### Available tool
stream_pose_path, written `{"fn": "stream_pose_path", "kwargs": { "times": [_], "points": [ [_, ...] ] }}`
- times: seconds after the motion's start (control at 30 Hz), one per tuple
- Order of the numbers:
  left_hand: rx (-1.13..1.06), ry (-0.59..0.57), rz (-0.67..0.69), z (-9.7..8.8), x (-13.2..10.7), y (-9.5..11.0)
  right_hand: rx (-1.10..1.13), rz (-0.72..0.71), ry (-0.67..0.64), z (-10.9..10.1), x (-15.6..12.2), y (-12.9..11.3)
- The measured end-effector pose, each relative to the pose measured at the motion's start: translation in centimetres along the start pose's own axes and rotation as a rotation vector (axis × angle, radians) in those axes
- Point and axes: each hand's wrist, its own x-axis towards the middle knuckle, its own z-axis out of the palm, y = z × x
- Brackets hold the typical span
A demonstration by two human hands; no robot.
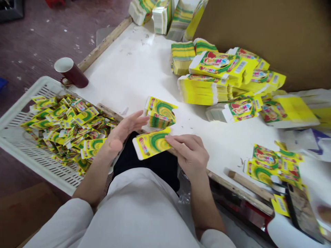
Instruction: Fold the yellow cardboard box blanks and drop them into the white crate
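Observation:
My right hand (190,151) pinches a flat yellow-and-green carton blank (151,144) by its right end, holding it level above my lap. My left hand (124,129) hovers just left of it with fingers stretched out and holds nothing. Behind the blank, a small pile of the same flat cartons (160,113) rests on the white table (129,69) near its front edge.
A white slatted crate (31,158) at my left is heaped with folded yellow cartons (69,124). A dark red mug (71,72) stands beyond it. Tall stacks of flat cartons (204,88) fill the table's far right. More blanks (274,167) and a phone (303,213) lie at right.

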Motion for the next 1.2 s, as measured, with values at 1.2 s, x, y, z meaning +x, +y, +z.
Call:
{"fn": "stream_pose_path", "kwargs": {
  "times": [1.2],
  "points": [
    [0.032,0.383,-0.172,4.6,-0.9,-2.3,0.109,0.100,-0.037,2.7,-1.6,0.6]
  ]
}}
